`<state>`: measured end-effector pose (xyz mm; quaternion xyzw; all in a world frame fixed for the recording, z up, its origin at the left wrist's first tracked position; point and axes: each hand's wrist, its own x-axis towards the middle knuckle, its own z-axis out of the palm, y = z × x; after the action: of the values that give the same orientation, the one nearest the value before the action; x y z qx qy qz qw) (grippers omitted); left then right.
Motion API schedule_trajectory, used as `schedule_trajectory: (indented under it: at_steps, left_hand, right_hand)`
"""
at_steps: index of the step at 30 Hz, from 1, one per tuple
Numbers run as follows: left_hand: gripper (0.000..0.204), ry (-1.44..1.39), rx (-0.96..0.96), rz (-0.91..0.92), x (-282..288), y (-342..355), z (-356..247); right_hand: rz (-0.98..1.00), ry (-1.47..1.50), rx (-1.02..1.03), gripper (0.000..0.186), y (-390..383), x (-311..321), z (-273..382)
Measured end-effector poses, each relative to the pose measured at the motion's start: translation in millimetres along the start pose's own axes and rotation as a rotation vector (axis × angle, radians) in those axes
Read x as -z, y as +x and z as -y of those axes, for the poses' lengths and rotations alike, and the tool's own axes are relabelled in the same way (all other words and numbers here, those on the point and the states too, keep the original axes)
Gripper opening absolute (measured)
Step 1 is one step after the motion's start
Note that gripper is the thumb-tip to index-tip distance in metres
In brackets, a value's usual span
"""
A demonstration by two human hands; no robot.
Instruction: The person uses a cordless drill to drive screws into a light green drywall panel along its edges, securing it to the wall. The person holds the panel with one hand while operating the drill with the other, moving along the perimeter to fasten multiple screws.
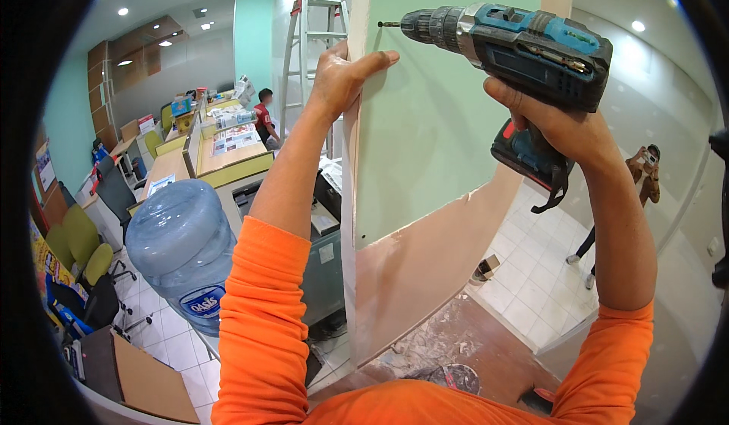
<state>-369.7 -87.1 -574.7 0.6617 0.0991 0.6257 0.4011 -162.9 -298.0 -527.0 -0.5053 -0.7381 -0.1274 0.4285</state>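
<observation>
A blue and black cordless drill [524, 49] is gripped by its handle in my right hand [566, 125], its chuck pointing left. The slim bit [389, 24] meets the pale green board [440, 121] close to the board's left edge, at a small dark spot. My left hand [345, 76] is wrapped over that left edge, thumb lying on the green face and the other fingers hidden behind. Below the green part, the board shows a bare pinkish-brown surface [433, 266]. Another small dark hole or screw head sits low on the left of the green part.
A large blue water bottle [182, 250] stands left of my left arm. Behind it are desks [228, 140], office chairs [83, 247] and a stepladder [311, 53]. One person [264, 118] is by the desks, another [645, 171] at the right. Dusty sheeting [433, 341] covers the floor below.
</observation>
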Motion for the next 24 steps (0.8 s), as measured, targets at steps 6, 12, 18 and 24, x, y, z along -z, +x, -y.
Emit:
schedule_trajectory:
  at_steps: [6,12,18,24]
  left_hand:
    - [0.051,-0.021,-0.043,-0.009,-2,-1,0]
    - [0.048,0.013,-0.035,-0.019,-2,-5,-3]
    - [0.05,-0.02,-0.059,-0.017,-3,-3,-1]
    - [0.051,-0.026,-0.064,-0.021,-1,-1,4]
  right_hand:
    - [0.004,-0.057,-0.068,0.044,4,-1,1]
    - [-0.011,-0.135,-0.003,0.044,2,0,0]
    - [-0.019,-0.119,0.081,0.04,2,1,-5]
    - [-0.003,-0.086,0.055,0.038,5,3,-11]
